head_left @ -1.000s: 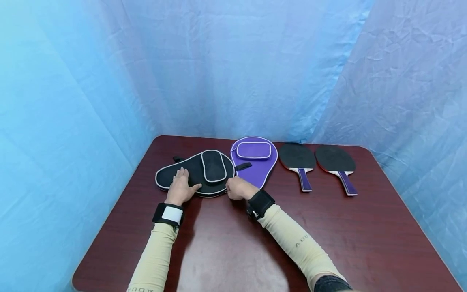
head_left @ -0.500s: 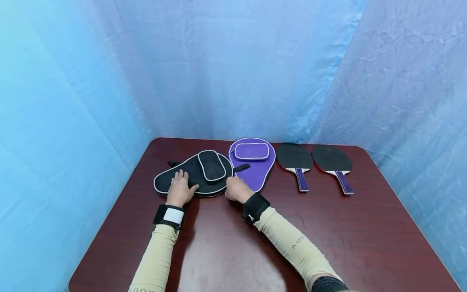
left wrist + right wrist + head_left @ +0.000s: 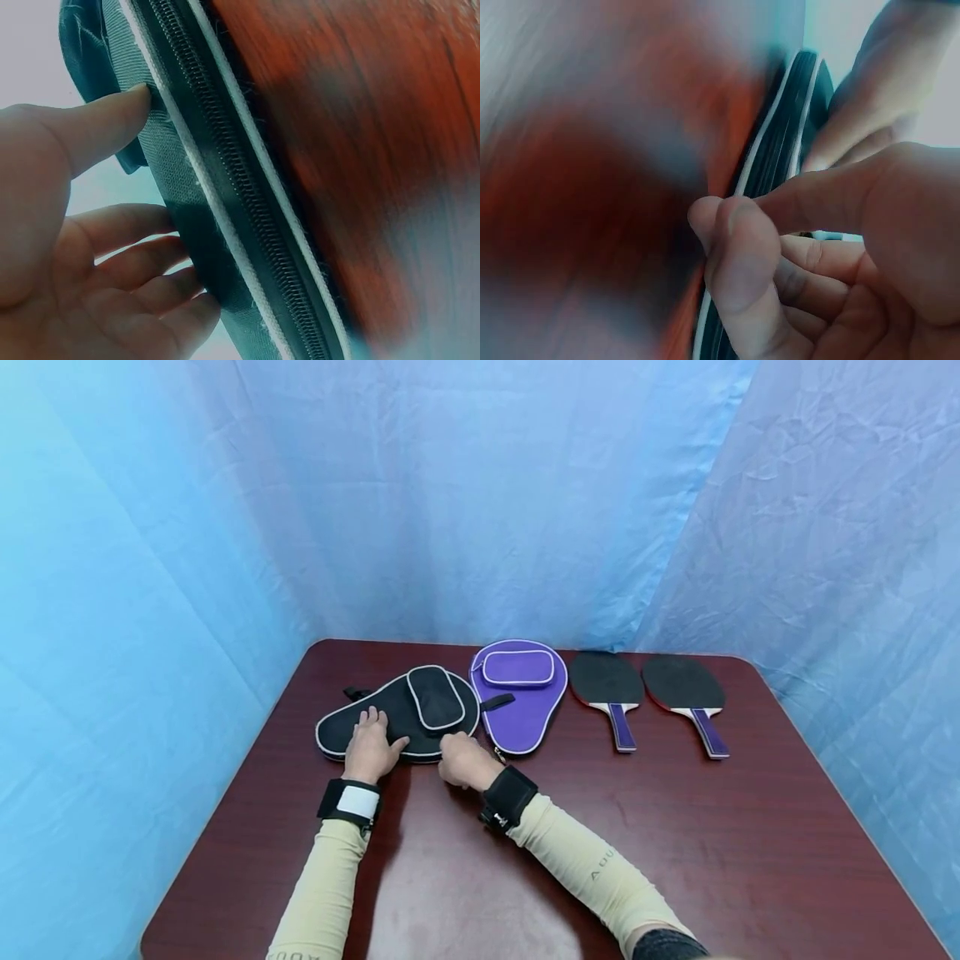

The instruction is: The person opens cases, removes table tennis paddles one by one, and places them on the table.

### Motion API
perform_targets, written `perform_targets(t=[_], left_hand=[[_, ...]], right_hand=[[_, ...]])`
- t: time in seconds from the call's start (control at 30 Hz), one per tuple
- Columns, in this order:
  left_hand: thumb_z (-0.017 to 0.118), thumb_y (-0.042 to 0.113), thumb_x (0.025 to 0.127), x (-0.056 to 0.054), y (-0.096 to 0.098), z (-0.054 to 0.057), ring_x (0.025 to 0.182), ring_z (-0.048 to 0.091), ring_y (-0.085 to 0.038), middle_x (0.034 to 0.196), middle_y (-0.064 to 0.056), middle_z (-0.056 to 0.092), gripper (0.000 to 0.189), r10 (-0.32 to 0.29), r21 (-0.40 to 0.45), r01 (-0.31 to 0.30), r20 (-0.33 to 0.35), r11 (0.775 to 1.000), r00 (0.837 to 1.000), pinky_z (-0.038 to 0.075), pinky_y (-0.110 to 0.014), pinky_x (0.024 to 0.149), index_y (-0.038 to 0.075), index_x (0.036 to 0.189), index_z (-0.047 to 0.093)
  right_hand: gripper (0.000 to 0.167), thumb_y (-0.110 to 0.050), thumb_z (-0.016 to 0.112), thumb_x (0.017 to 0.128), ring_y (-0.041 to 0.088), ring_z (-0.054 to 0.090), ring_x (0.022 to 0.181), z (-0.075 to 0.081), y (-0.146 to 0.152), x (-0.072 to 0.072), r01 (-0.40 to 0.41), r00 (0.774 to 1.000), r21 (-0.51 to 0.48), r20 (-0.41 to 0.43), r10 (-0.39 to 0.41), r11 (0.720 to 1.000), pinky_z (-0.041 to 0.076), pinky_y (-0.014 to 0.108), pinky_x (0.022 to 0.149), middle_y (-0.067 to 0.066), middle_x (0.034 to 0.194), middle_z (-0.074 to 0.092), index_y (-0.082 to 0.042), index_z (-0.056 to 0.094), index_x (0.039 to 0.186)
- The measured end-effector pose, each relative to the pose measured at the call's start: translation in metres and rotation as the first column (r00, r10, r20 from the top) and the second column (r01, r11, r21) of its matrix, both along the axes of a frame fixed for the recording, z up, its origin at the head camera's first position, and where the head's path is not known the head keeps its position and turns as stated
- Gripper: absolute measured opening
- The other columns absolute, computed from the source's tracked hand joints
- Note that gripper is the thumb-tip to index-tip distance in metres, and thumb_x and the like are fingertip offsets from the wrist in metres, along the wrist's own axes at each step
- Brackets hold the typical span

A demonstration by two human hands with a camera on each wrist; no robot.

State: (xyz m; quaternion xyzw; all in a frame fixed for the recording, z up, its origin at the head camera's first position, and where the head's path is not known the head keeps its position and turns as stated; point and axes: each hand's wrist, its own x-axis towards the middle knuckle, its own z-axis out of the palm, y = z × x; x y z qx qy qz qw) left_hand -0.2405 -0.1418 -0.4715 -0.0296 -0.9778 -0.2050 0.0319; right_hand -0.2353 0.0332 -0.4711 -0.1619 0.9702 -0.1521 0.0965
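Observation:
A black table tennis bat case (image 3: 401,714) with white piping lies flat on the table, its narrow end to the left. My left hand (image 3: 372,750) rests on it with fingers spread, steadying the near side. Along that side runs the zipper (image 3: 229,154), its teeth meshed where the left wrist view shows them. At the near right part of the edge, my right hand (image 3: 467,760) pinches the zipper pull between thumb and curled forefinger; the fingers hide the pull itself. The case's outer pocket (image 3: 437,697) faces up.
A purple bat case (image 3: 517,714) lies just right of the black one. Farther right are two table tennis bats, one bat (image 3: 606,681) beside another bat (image 3: 684,683), black faces up. Blue cloth (image 3: 480,510) hangs behind the dark red table (image 3: 750,860).
My right hand has slid left along the near edge of the black case, uncovering the tip of the purple case. My left hand has stayed in place on the case.

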Motion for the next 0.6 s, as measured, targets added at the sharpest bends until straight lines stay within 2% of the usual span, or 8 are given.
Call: perform_targets(t=[0.1, 0.2, 0.3, 0.37, 0.6], left_hand=[[0.067, 0.028, 0.095, 0.000, -0.001, -0.001, 0.146, 0.023, -0.045, 0.153, -0.035, 0.028, 0.071, -0.003, -0.004, 0.003, -0.004, 1.000, 1.000, 0.024, -0.053, 0.118, -0.015, 0.144, 0.038], [0.068, 0.028, 0.094, -0.001, -0.001, -0.001, 0.145, 0.025, -0.046, 0.152, -0.035, 0.030, 0.071, -0.009, -0.007, 0.008, -0.017, 1.000, 1.000, 0.025, -0.054, 0.118, -0.016, 0.143, 0.040], [0.068, 0.027, 0.093, -0.001, -0.002, -0.002, 0.145, 0.026, -0.046, 0.152, -0.035, 0.031, 0.070, -0.007, -0.002, 0.007, -0.023, 1.000, 1.000, 0.027, -0.054, 0.117, -0.016, 0.142, 0.041], [0.068, 0.027, 0.093, -0.001, -0.002, -0.002, 0.144, 0.027, -0.046, 0.152, -0.035, 0.031, 0.070, -0.010, -0.003, 0.010, -0.023, 1.000, 1.000, 0.027, -0.054, 0.117, -0.016, 0.141, 0.041], [0.067, 0.027, 0.094, -0.002, -0.003, 0.000, 0.145, 0.025, -0.046, 0.153, -0.034, 0.029, 0.070, -0.010, -0.005, 0.010, -0.006, 1.000, 1.000, 0.027, -0.054, 0.117, -0.016, 0.142, 0.040]], right_hand=[[0.024, -0.009, 0.065, 0.086, 0.013, 0.058, 0.040, 0.000, -0.014, 0.003, -0.049, 0.999, 0.031, -0.010, 0.049, 0.998, 0.048, 0.022, 0.045, 0.001, 0.050, 0.059, -0.008, 0.061, 0.063], [0.014, -0.011, 0.067, 0.088, 0.021, 0.069, 0.064, -0.001, -0.027, 0.005, -0.083, 0.996, 0.052, -0.034, 0.085, 0.995, 0.056, 0.029, 0.060, 0.007, 0.072, 0.070, -0.006, 0.068, 0.075], [0.010, -0.013, 0.067, 0.089, 0.027, 0.070, 0.083, -0.005, -0.039, 0.007, -0.121, 0.990, 0.045, -0.062, 0.123, 0.992, 0.058, 0.036, 0.070, 0.012, 0.091, 0.072, -0.004, 0.072, 0.089], [0.011, -0.013, 0.066, 0.090, 0.027, 0.071, 0.082, -0.008, -0.044, 0.007, -0.149, 0.985, 0.033, -0.085, 0.152, 0.988, 0.058, 0.037, 0.070, 0.012, 0.091, 0.072, -0.004, 0.072, 0.089], [0.016, -0.014, 0.066, 0.090, 0.023, 0.070, 0.072, -0.015, -0.046, 0.003, -0.197, 0.969, 0.018, -0.151, 0.197, 0.980, 0.057, 0.035, 0.064, 0.008, 0.076, 0.070, -0.008, 0.070, 0.075]])
